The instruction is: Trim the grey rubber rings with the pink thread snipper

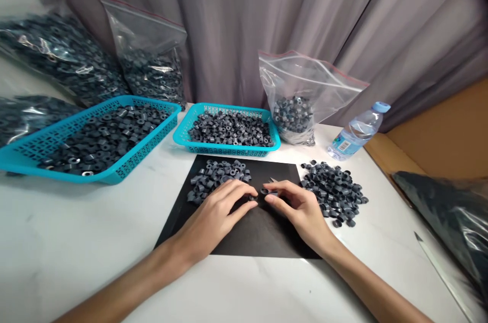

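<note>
Over the black mat, my left hand pinches a small dark grey plastic piece between thumb and fingertips. Facing it across a narrow gap, my right hand is closed on a small dark grey hollow cap. A thin pointed metallic tip shows by the right fingers; its other end is hidden. Behind my left hand, a pile of grey pieces lies on the mat. To the right of my right hand, a heap of hollow caps spreads over the white table.
Two blue baskets of grey pieces stand at the back and left. Zip bags of parts lean behind. A water bottle, a cardboard box and a white pointed stick are at right.
</note>
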A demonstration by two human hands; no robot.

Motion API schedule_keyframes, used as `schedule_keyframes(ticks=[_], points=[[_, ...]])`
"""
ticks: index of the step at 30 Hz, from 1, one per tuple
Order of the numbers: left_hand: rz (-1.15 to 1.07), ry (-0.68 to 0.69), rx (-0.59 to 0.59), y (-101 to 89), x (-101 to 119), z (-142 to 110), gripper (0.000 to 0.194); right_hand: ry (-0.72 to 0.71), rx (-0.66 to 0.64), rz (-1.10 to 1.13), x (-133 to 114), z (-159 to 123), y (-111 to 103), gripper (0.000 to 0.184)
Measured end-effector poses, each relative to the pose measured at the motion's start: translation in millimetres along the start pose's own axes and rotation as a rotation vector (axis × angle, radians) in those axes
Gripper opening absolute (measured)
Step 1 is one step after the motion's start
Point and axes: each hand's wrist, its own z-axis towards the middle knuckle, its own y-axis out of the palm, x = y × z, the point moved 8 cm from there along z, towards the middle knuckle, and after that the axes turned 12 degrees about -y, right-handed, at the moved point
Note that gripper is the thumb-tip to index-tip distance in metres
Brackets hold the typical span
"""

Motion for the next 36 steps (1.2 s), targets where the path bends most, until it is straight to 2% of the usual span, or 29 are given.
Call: schedule_keyframes(ticks=[6,11,16,23,26,30,36], points=[[-0.32,-0.149,0.01,3.8,-7,2,0.01,0.112,0.031,0.22,3,-4,8,0.025],[-0.56,-0.253,-0.026,6.4,-15,3,0.016,0.061,0.045,0.208,-3,-5,9,0.021],[-0.575,-0.251,0.009,0.1,-13,3,0.013,-0.045,0.044,0.104,-13,-6,9,0.018],[-0.628,-0.289,0.046,-1.9,-13,4,0.017,-0.066,0.125,0.13,-18,-10,6,0.017],[-0.702,-0.366,-0.014,4.0,-13,3,0.02,-0.078,0.158,0.135,-19,-13,5,0.015],[-0.781,-0.495,-0.133,16.1,-11,-6,0.013,-0.121,0.16,0.09,-24,-16,6,0.011],[-1.213,-0.604,-0.323,37.1,-4,-14,0.016,-0.165,0.116,0.081,-31,-16,10,0.012]])
